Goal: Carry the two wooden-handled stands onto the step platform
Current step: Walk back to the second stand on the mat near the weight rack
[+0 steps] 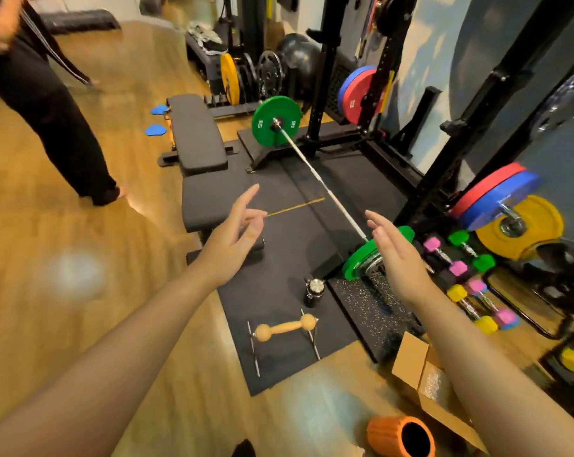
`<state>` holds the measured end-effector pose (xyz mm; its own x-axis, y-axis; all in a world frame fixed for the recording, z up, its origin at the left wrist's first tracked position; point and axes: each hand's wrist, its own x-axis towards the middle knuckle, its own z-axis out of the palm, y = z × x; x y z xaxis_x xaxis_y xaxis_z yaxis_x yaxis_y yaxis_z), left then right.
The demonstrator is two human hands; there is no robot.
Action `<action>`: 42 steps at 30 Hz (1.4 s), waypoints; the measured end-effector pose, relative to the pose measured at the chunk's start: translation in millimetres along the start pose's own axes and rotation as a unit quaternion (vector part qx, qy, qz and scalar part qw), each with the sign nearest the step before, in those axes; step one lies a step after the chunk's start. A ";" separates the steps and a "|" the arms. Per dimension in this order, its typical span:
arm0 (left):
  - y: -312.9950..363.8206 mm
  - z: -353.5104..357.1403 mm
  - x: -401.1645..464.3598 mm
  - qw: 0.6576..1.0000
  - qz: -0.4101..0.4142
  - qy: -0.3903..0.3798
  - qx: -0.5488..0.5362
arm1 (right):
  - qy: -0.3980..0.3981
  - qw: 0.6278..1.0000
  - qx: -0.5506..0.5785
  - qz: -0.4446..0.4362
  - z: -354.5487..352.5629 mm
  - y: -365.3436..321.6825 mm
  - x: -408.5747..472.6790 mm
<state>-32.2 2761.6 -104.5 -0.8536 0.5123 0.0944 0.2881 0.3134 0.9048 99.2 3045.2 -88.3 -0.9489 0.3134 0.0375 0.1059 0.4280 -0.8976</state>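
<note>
Wooden-handled stand (284,329) lies on mat below both empty hands.

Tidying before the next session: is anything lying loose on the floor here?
Yes. One wooden-handled stand sits on the black mat, a metal-capped cylinder beyond it, and an orange foam roller lies on the wood floor.

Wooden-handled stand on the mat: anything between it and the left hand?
Head view: only bare black mat lies between the left hand and the wooden-handled stand. The black bottle stands just to the right of that line.
</note>
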 end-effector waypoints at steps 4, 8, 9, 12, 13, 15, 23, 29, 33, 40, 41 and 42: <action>-24.3 14.5 12.3 1.000 -0.010 -0.002 0.013 | 0.002 1.000 -0.009 -0.001 8.2 20.6 18.8; -33.0 30.7 25.8 0.999 -0.022 -0.014 0.027 | -0.003 1.000 -0.022 -0.004 8.9 42.2 39.6; -34.6 33.5 30.0 0.999 -0.025 -0.013 0.033 | -0.003 1.000 -0.022 -0.003 9.0 47.5 45.4; -42.6 42.1 46.2 0.998 -0.041 -0.007 0.049 | -0.019 1.000 -0.010 0.002 8.8 65.2 65.5; -45.9 46.8 52.3 0.997 -0.050 -0.006 0.054 | -0.026 1.000 -0.009 0.002 7.8 73.5 73.1; -54.7 59.0 64.6 0.996 -0.066 -0.003 0.063 | -0.045 0.999 -0.014 -0.002 6.2 93.0 90.5; -133.4 134.7 104.0 0.987 -0.127 -0.014 0.098 | -0.146 0.987 -0.064 0.002 26.1 211.0 160.4; -251.3 190.3 110.3 0.982 -0.135 -0.043 0.121 | -0.206 0.972 -0.105 0.026 88.3 336.8 177.7; -347.8 228.8 89.0 0.983 -0.152 -0.031 0.096 | -0.209 0.969 -0.106 0.073 132.1 440.6 162.5; -505.3 275.9 15.0 0.977 -0.195 -0.003 0.089 | -0.227 0.953 -0.143 0.140 193.3 586.8 120.4; -523.4 280.7 4.9 0.976 -0.198 0.002 0.093 | -0.223 0.954 -0.139 0.144 201.6 601.9 115.2; -540.9 286.4 -5.0 0.975 -0.199 0.006 0.097 | -0.215 0.956 -0.133 0.150 209.8 616.2 109.7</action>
<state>-59.5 2818.5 -713.3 -0.9193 0.3105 -0.2417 0.0094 0.6314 0.7754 -2.0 3165.4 -729.4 -0.8928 0.1020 -0.4389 0.4090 0.5920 -0.6944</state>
